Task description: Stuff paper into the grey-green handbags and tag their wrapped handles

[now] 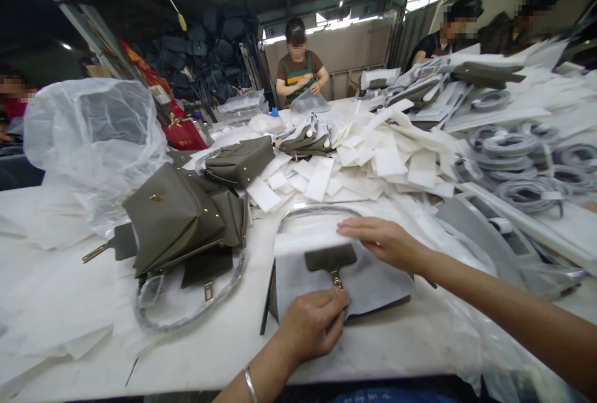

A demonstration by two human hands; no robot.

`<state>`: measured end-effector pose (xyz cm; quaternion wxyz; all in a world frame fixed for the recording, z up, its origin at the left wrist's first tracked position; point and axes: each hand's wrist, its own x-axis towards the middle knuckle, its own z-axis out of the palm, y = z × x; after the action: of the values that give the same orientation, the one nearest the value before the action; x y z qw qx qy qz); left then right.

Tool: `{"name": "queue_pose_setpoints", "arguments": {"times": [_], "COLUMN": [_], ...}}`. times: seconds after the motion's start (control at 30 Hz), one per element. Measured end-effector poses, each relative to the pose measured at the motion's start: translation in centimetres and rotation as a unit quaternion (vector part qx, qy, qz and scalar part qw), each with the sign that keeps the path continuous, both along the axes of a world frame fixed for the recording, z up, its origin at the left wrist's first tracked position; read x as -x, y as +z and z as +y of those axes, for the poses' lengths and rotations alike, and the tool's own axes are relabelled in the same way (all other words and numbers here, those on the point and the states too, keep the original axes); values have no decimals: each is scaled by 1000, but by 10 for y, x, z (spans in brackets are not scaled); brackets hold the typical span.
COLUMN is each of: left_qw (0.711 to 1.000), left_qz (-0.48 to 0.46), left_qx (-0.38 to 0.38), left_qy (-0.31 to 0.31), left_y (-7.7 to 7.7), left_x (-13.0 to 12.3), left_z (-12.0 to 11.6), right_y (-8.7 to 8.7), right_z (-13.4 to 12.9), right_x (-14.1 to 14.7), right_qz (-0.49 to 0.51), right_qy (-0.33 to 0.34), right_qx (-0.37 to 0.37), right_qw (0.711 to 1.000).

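An olive handbag point(275, 294) lies before me, covered by a pale grey sheet point(377, 285), with a wrapped handle point(321, 210) arching behind it. My left hand point(314, 322) is closed, its fingers pinching the metal clasp point(336, 278) at the end of the bag's olive tab point(330, 257). A strip of white padding point(303, 238) lies across the bag above the tab. My right hand point(385, 241) rests on the strip's right end, its fingers stretched out.
Several olive bags point(172, 216) are heaped at the left beside a clear plastic bag point(93, 135). White foam pieces point(387, 160) are piled behind, and coiled wrapped handles point(508, 148) lie at the right. A person point(298, 73) works across the table point(186, 359).
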<state>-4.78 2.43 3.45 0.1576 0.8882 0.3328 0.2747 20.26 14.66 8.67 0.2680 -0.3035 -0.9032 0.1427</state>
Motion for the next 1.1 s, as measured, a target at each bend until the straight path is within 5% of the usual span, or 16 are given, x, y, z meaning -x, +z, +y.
{"name": "queue_pose_setpoints", "arguments": {"times": [0.07,0.2,0.43,0.6,0.73,0.83,1.0,1.1], "left_qw": [1000,999,996,987,981,971,959,955], "left_qz": [4,36,74,15,24,89,147,165], "left_qx": [11,18,-42,-157,-186,-185,-217,-217], "left_qy": [1,14,10,-35,56,119,112,114], "left_y": [0,-3,-9,10,22,3,-48,-53], "left_x": [1,2,6,1,-10,-15,-11,-9], "left_z": [-1,-3,-7,-16,-12,-4,0,-1], "right_y": [-11,-32,-45,-50,-45,-44,-44,-37], "right_z": [-30,-60,-60,-61,-65,-64,-73,-94], "right_x": [-6,-14,-14,-15,-15,-14,-21,-49], "right_qz": [-32,-118,-148,-135,-152,-168,-124,-38], "right_qy": [76,102,118,108,103,96,71,-15], "right_qx": [-14,21,65,64,49,28,-21,-43], "right_qw": [997,988,980,983,982,981,990,998]}}
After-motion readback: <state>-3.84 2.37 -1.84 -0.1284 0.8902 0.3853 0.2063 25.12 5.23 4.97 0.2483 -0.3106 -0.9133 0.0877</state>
